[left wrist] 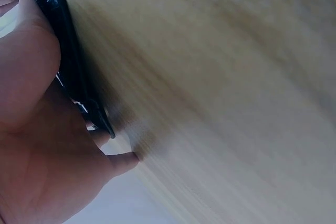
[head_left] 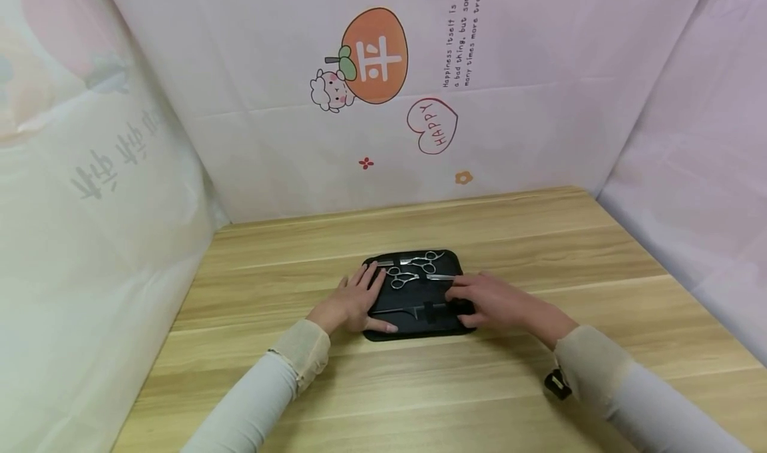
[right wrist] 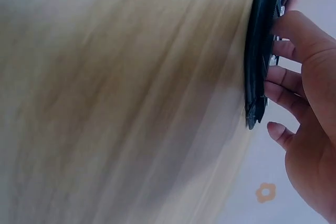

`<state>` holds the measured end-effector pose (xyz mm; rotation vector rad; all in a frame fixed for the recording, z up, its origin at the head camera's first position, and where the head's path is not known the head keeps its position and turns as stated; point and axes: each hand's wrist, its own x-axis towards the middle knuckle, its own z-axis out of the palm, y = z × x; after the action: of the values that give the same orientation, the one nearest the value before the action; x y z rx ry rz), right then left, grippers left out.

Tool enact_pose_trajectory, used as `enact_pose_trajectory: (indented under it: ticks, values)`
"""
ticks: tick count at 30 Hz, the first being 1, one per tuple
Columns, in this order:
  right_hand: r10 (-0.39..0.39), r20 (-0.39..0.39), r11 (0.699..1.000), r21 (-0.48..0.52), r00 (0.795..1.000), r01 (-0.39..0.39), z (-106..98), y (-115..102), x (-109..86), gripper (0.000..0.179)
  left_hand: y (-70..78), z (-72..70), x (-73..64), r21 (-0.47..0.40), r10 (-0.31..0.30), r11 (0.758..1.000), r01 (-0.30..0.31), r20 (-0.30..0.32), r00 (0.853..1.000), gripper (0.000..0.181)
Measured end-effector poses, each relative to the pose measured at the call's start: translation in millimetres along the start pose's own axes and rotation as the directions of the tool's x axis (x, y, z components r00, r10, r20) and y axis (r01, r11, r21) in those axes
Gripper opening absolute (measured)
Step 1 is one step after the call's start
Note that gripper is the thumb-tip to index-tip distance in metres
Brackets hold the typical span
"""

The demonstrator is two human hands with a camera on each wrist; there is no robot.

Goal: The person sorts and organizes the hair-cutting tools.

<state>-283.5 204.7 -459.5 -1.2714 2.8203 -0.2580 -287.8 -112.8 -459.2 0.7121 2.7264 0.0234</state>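
A flat black zip case (head_left: 401, 296) lies opened out on the wooden table. Two pairs of silver scissors sit in it: one pair (head_left: 427, 261) near its far edge, another pair (head_left: 404, 279) just below. Nearer the front, a dark thin-tailed comb (head_left: 392, 311) lies under a strap. My left hand (head_left: 353, 303) rests on the case's left end, fingers spread and thumb along the near side. At the right end, my right hand (head_left: 488, 300) touches the case with slightly bent fingers, thumb apart from them; its palm side is hidden from the head view.
A small black object (head_left: 557, 384) shows beside the right sleeve cuff. White printed cloth (head_left: 269, 153) stands behind the wooden table (head_left: 287, 253) and along both sides. The tabletop extends around the case.
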Motion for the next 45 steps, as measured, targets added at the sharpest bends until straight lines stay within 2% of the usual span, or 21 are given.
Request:
enact_pose_trajectory:
  ticks: [7,13,16,20,24,30,35,41,45]
  values:
    - [0.032,0.013,0.998,-0.050,0.999,-0.031,-2,0,-1.8,0.033,0.8,3.1,3.6,-0.002,-0.006,1.000,0.006,0.014,1.000,0.119]
    - [0.083,0.013,0.996,-0.044,0.996,-0.082,-2,0,-3.0,0.028,1.6,5.3,4.2,-0.017,-0.001,1.000,0.001,0.005,1.000,0.119]
    - [0.063,-0.018,0.997,-0.040,0.998,-0.064,-2,3,-3.8,0.027,1.1,5.7,4.7,-0.021,-0.004,1.000,0.004,0.007,1.000,0.120]
    - [-0.029,-0.057,0.999,-0.040,0.998,0.027,-2,8,-5.1,0.026,-0.3,5.3,5.1,-0.022,-0.009,1.000,0.009,-0.002,1.000,0.121]
    - [-0.117,-0.072,0.993,-0.030,0.991,0.115,-3,11,-6.0,0.025,0.9,4.2,4.3,-0.021,-0.008,1.000,0.008,0.004,1.000,0.121]
    - [-0.180,-0.091,0.984,-0.008,0.980,0.180,-3,11,-5.4,0.023,2.2,3.5,3.2,-0.021,-0.011,1.000,0.011,0.014,1.000,0.119]
    - [-0.194,-0.105,0.981,-0.012,0.975,0.194,-2,8,-3.1,0.023,-1.1,6.1,4.7,-0.046,-0.007,0.999,0.007,-0.006,1.000,0.120]
    - [-0.167,-0.086,0.986,0.014,0.982,0.168,-4,5,-1.7,0.025,1.7,0.1,0.4,-0.013,-0.011,1.000,0.011,0.005,1.000,0.120]
    - [-0.123,-0.061,0.990,0.061,0.990,0.127,-4,6,-2.5,0.026,1.6,-1.1,-0.8,-0.024,-0.007,1.000,0.007,0.002,1.000,0.120]
